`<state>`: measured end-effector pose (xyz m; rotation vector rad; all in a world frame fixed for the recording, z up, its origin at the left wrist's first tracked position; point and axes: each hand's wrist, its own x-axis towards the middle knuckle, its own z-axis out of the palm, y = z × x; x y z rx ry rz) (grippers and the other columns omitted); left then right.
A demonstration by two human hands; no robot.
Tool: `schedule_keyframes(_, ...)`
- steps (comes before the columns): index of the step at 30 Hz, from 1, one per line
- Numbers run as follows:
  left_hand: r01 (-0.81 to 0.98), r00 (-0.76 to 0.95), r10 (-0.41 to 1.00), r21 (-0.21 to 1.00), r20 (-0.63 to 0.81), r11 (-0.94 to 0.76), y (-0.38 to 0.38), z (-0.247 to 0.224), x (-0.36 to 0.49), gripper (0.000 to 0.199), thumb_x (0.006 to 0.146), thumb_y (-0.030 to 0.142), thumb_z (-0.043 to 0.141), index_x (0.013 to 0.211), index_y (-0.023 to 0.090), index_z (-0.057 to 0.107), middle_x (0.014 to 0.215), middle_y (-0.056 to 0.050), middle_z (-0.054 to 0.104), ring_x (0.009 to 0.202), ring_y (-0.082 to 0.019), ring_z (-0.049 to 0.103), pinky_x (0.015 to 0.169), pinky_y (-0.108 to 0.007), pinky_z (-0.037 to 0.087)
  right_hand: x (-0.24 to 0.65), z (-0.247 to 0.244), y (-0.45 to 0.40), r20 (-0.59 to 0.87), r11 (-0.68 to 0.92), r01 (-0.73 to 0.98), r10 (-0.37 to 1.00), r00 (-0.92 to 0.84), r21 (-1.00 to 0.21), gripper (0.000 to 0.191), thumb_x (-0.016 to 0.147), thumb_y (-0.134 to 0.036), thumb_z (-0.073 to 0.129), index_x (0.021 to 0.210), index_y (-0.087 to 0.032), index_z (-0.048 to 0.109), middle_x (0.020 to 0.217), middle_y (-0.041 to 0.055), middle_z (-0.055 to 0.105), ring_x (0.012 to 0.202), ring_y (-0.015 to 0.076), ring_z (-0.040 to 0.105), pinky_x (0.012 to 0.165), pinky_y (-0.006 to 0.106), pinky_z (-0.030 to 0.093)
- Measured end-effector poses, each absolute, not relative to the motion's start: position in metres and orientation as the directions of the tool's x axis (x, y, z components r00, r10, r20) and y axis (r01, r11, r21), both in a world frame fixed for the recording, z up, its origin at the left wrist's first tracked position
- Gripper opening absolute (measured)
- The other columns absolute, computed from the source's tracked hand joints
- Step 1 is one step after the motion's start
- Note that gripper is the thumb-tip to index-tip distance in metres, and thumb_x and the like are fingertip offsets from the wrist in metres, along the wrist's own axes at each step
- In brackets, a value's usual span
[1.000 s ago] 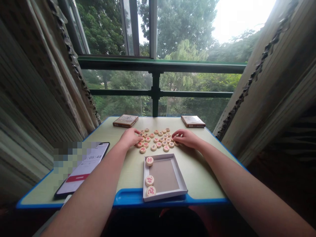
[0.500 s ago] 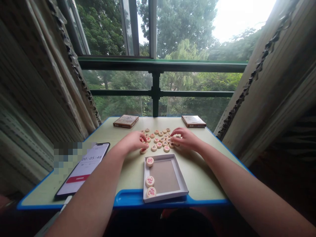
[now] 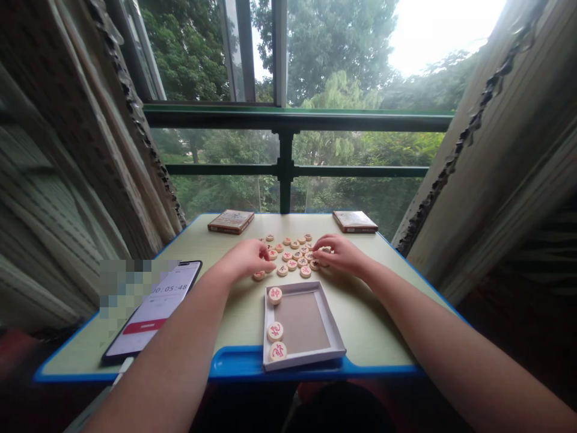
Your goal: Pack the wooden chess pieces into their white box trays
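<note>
Several round wooden pieces with red or black characters, one of them a red-marked piece (image 3: 305,271), lie in a loose group mid-table. At the group's left edge is my left hand (image 3: 250,258), its fingers curled down over pieces; what they hold, if anything, is hidden. My right hand (image 3: 340,252) rests at the right edge, fingers bent and apart, above pieces that it partly covers. Nearer to me, a shallow white box (image 3: 333,325) holds three red-marked pieces along its left side: an upper one (image 3: 274,295), a middle one (image 3: 275,331) and a lower one (image 3: 277,350).
Two flat boxes stand at the far edge, one on the left (image 3: 231,222) and one on the right (image 3: 355,221). A phone (image 3: 153,313) showing a timer lies at the left of the table (image 3: 378,337). Curtains flank the window.
My left hand's fingers have drawn closer together, and a piece near them has shifted slightly left. My right hand has hardly moved. The view has shifted a little.
</note>
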<state>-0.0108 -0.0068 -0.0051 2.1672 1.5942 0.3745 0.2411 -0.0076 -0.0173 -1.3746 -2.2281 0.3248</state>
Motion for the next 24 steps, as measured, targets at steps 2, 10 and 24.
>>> schedule_keyframes(2,0.859,0.328,0.944,0.428,-0.034,-0.283,-0.006,-0.005,-0.01,0.024,0.059,0.036,0.065,0.074,0.017,0.069,0.072,-0.004,0.067,0.066,-0.018,0.059,0.054,-0.025,0.038,0.241,-0.018,-0.008,0.283,0.462,0.767,0.885,-0.369,-0.446,0.017,0.078,-0.027,0.058,0.083,-0.017,0.071,0.095,0.0084,0.066,0.087,0.0187,0.059,0.074,0.028,0.045)
schedule_keyframes(10,0.809,0.301,0.951,0.548,-0.076,-0.213,-0.011,0.001,-0.013,0.024,0.063,0.032,0.06,0.08,0.017,0.068,0.08,-0.004,0.068,0.07,-0.017,0.06,0.057,-0.024,0.039,0.24,-0.017,-0.008,0.281,0.467,0.764,0.883,-0.376,-0.445,0.017,0.078,-0.027,0.057,0.082,-0.017,0.071,0.096,0.0084,0.066,0.089,0.0193,0.059,0.076,0.028,0.044)
schedule_keyframes(24,0.915,0.249,0.96,0.354,-0.124,-0.192,-0.02,0.003,-0.017,0.014,0.052,0.029,0.062,0.06,0.018,0.061,0.062,-0.002,0.065,0.06,-0.018,0.057,0.049,-0.026,0.032,0.245,-0.023,0.0,0.218,0.357,0.828,0.932,-0.288,-0.432,0.018,0.079,-0.017,0.055,0.086,-0.018,0.071,0.093,0.0071,0.065,0.079,0.0153,0.059,0.076,0.025,0.045)
